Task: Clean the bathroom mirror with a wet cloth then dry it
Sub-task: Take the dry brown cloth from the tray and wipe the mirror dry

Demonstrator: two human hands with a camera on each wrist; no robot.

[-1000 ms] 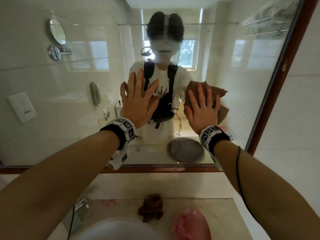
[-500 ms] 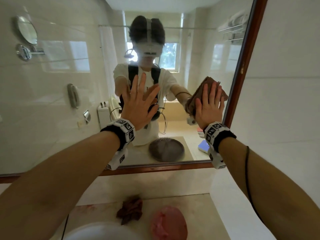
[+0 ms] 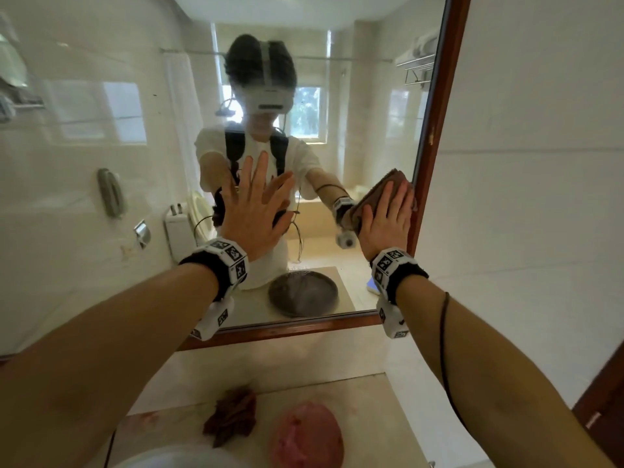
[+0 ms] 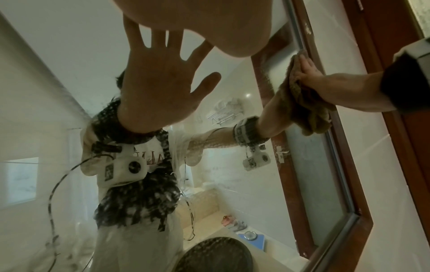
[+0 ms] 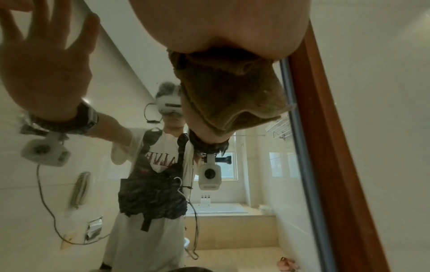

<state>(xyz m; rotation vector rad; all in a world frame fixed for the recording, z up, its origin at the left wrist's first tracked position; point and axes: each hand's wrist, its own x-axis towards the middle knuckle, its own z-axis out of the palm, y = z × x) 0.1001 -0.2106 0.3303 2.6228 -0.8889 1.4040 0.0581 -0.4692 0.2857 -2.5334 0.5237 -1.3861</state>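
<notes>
The bathroom mirror (image 3: 101, 170) has a brown wooden frame (image 3: 435, 130). My right hand (image 3: 388, 217) lies flat with straight fingers on a brown cloth (image 3: 393, 180) and presses it against the glass at the mirror's right edge. In the right wrist view the cloth (image 5: 228, 88) bunches under my palm next to the frame (image 5: 330, 147). My left hand (image 3: 256, 211) is spread flat on the glass near the middle and holds nothing. The left wrist view shows the right hand (image 4: 321, 81) on the cloth (image 4: 302, 103) from the side.
On the counter below lie a crumpled dark brown cloth (image 3: 231, 417) and a pink item (image 3: 305, 434). A white basin (image 3: 175, 461) sits at the bottom edge. A tiled wall (image 3: 540, 197) stands to the right of the frame.
My right hand has slid the cloth rightward across the glass to the mirror's right frame. My left hand has stayed flat on the glass.
</notes>
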